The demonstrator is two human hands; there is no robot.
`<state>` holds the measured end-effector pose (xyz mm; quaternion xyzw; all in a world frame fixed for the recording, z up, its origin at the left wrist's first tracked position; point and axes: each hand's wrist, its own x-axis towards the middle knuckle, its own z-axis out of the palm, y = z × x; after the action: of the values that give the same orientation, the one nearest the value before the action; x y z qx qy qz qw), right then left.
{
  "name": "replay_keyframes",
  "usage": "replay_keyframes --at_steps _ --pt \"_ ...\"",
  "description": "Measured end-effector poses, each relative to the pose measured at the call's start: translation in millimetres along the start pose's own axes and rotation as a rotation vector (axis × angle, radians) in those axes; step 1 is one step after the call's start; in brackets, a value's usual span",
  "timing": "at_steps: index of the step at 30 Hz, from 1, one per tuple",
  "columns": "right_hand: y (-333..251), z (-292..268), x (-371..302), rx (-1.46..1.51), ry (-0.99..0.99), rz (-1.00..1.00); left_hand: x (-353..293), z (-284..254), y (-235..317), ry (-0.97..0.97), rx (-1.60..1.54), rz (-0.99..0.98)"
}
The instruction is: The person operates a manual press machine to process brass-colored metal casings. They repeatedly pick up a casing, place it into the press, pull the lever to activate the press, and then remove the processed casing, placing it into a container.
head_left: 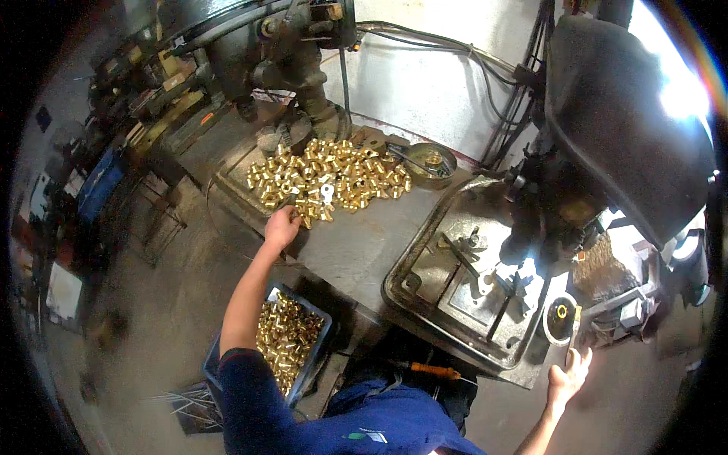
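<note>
My left hand reaches to the near left edge of a heap of brass fittings on the metal bench. Its fingers are bent and drawn together at the heap; what they pinch is too small to make out. At the lower right, my right hand is closed round the lower end of a slim pale stick with a yellowish upper end. This stick stands beside a white-rimmed pot with dark contents and a yellow ring in it. The stick's exact kind is unclear.
A blue-grey crate of brass fittings stands below the bench. To the right lies a rimmed machine table with clamps under a large dark machine head. A round tin sits behind. An orange-handled tool lies near my lap.
</note>
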<state>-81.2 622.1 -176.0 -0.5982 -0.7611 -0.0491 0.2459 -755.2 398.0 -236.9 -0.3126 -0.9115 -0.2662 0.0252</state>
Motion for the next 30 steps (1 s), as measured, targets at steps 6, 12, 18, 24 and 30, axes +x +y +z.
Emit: replay_keyframes --at_steps 6,12,18,24,30 --pt "2 -30 -13 0.120 0.026 0.049 -6 6 41 -0.114 0.312 -0.040" --pt "-2 -40 -17 0.367 -0.007 0.063 -1 12 43 -0.049 0.368 -0.049" --pt "-9 -47 -22 0.528 -0.015 0.106 0 9 40 -0.051 0.309 -0.018" --pt "-24 -53 -26 0.530 -0.013 0.067 6 11 24 -0.067 0.373 0.040" --pt "-46 -60 -40 0.708 -0.151 0.013 -17 -14 69 -0.061 0.107 0.096"
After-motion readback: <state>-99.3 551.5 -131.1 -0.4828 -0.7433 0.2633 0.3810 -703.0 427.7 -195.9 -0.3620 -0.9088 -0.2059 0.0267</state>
